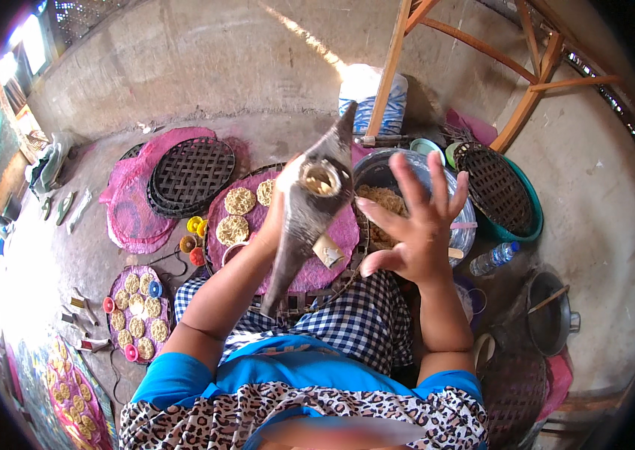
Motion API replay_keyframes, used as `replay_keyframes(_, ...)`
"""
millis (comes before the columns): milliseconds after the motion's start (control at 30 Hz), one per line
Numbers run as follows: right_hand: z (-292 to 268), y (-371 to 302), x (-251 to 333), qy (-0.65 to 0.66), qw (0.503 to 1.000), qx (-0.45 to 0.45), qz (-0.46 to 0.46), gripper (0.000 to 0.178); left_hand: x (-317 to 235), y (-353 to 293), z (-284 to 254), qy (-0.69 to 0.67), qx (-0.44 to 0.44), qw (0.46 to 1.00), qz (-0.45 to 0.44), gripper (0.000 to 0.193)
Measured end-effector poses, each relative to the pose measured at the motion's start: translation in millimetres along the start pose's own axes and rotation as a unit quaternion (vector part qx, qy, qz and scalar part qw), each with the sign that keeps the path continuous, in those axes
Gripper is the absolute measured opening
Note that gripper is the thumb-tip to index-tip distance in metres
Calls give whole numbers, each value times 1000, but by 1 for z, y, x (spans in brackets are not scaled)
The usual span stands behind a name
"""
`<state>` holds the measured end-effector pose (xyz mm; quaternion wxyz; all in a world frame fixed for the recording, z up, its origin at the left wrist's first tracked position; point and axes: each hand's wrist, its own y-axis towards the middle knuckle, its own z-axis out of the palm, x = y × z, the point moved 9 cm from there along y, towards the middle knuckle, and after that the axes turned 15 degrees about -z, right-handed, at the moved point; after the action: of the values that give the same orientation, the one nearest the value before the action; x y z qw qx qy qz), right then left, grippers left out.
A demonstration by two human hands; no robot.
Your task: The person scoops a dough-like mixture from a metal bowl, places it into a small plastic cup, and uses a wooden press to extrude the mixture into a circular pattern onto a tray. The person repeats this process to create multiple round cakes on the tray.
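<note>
dark, scuffed, taper-ended tool, pale-filled round socket | left hand gripping it | right hand spread

- In our left hand we grip a dark wooden tool, pale dough showing in its round opening.
- We spread our right hand open over a basin of tan crumbly or stringy stuff.
- Before us lies a pink-lined tray with pale noodle-like cakes.
- To our right, a clear bottle lies beside a green tub.
</note>
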<state>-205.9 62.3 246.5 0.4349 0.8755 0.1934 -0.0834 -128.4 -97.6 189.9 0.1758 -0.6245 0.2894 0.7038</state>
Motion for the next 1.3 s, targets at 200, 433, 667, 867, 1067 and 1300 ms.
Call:
replay_keyframes(200,70,-46,-41,508,796,-182,273,34,-30,-6,-18,-86,40,994,-60,19)
replay_keyframes(433,171,-49,63,894,355,-58,268,68,-40,-17,7,-350,249,900,-72,22)
replay_keyframes(667,152,-34,52,929,3,-261,264,54,-43,-33,-76,208,-95,969,94,33)
replay_keyframes(867,177,-62,23,731,301,-312,528,30,-22,-57,-67,353,-70,915,181,34)
replay_keyframes(1067,120,-31,11,515,637,-306,484,31,-23,-72,-56,589,-59,755,281,28)
replay_keyframes(1300,82,18,70,354,869,-324,120,37,5,-84,-46,576,11,790,212,22)
